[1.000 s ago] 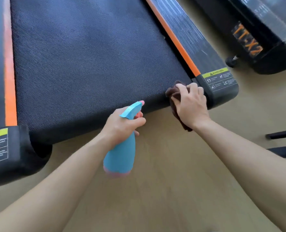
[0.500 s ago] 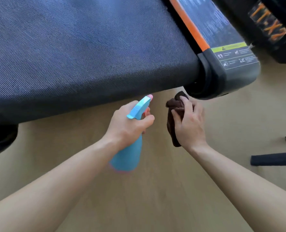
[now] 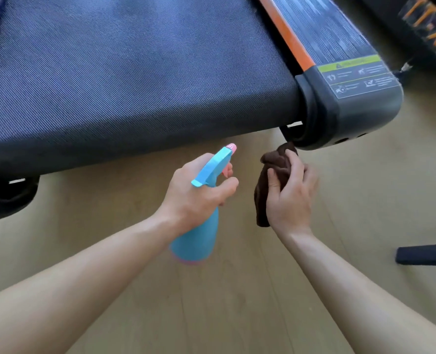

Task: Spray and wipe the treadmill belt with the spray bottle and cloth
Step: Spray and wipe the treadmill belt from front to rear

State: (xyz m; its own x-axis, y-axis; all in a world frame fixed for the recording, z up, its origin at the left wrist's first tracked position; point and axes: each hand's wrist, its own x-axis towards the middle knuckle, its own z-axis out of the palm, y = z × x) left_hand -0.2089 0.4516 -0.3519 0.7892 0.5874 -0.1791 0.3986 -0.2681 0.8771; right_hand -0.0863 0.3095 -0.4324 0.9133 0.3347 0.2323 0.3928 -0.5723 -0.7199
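Hands hover off the belt's (image 3: 135,72) near edge: left hand (image 3: 199,192) grips blue bottle (image 3: 199,238), right hand (image 3: 288,198) clutches brown cloth (image 3: 262,200).

Dark woven treadmill belt (image 3: 135,72) fills the upper frame, above a pale wood-look floor (image 3: 237,302). Along the belt's R side runs a black side rail w/ orange strip (image 3: 339,34), ending in a grey plastic end cap (image 3: 360,111). In front of the belt's near edge, L hand (image 3: 199,192) holds a blue plastic spray bottle (image 3: 199,238), nozzle toward belt. Just R of it, R hand (image 3: 291,198) grips a brown bunched cloth (image 3: 275,159), top just under the end cap; contact unclear. Second black machine (image 3: 429,26) sits far upper R, and a dark bar (image 3: 426,254) lies on the floor at R edge.
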